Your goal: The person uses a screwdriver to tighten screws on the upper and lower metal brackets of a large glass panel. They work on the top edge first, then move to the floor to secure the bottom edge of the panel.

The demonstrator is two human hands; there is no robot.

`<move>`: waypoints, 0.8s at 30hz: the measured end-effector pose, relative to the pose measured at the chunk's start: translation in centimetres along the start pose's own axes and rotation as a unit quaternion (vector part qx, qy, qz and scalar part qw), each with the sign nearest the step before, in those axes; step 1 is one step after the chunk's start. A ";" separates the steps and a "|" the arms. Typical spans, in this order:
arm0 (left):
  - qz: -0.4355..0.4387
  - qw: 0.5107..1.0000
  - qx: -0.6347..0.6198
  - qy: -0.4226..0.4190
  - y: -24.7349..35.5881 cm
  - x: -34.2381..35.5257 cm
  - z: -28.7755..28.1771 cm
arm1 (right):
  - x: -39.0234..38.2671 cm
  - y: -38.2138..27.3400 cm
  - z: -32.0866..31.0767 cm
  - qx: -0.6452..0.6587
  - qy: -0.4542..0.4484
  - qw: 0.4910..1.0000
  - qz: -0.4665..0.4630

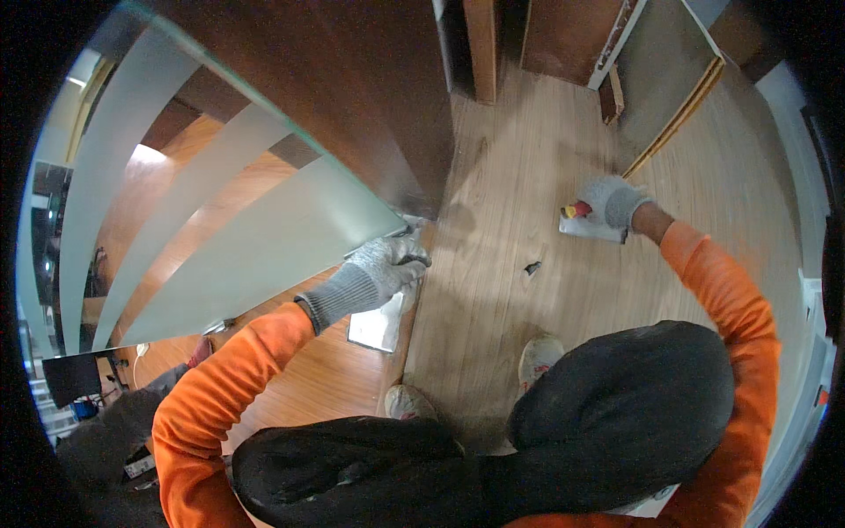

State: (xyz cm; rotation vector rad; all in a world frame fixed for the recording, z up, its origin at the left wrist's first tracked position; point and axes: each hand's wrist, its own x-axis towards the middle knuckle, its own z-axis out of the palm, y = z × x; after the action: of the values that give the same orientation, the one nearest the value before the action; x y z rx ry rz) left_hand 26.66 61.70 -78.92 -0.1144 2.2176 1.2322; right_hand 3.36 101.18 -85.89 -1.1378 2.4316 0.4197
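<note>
My left hand point(387, 266), in a grey knitted glove, is at the lower corner of a glass panel point(255, 238) with frosted curved bands. Its fingers are curled; whatever they hold is hidden. Just below it lies a flat white piece point(377, 326) beside the raised floor edge. Out to the right, low over the wood-look floor point(493, 264), my gloved right hand point(609, 201) is closed around something with a red-and-yellow end point(576, 209). A flat silvery piece point(591, 229) shows under that hand; I cannot tell if the two are one tool.
A small dark object point(532, 267) is on the floor between my hands. Dark brown panels point(352, 88) rise at the far left. Board pieces point(669, 79) with a raw edge stand at the far right. My shoes point(539, 359) are close by. Another person's dark sleeve point(123, 431) shows at lower left.
</note>
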 end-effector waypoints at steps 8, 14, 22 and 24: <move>0.021 0.999 0.024 -0.014 -1.2 11.8 7.9 | -2.8 0.2 10.0 0.200 -0.009 0.968 0.152; 0.052 0.975 -0.200 0.077 -1.5 21.4 16.3 | -6.7 -1.8 6.3 0.478 -0.037 0.842 0.249; 0.081 0.986 0.006 0.148 -1.6 27.2 19.9 | -9.3 -3.9 10.0 0.498 0.112 0.830 0.223; 0.088 0.986 0.017 0.143 -2.5 27.2 19.7 | -10.0 -4.6 10.2 0.485 0.109 0.836 0.233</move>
State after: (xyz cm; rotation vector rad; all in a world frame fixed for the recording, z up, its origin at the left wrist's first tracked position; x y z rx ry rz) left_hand 14.14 81.56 -103.08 -0.0880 2.5411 1.3430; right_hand 15.22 109.32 -90.18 -0.1433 2.5196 -0.8014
